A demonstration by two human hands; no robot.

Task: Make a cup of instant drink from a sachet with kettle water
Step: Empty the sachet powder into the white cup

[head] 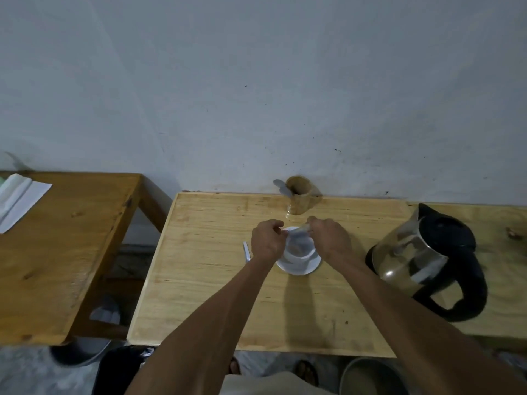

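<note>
Both hands meet above a white cup (299, 248) standing on a white saucer (302, 266) on the light wooden tabletop (205, 280). The left hand (266, 242) and right hand (332, 238) pinch a pale, blurred sachet (296, 230) between them over the cup. A spoon (246, 251) lies just left of the saucer. An electric kettle (422, 263) stands well apart on the right. A wooden holder (299, 198) stands against the wall.

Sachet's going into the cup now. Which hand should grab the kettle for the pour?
Right hand, probably. The kettle stands on that side of the cup, its black handle turned toward the person. The left hand would have to cross over the cup.
</note>
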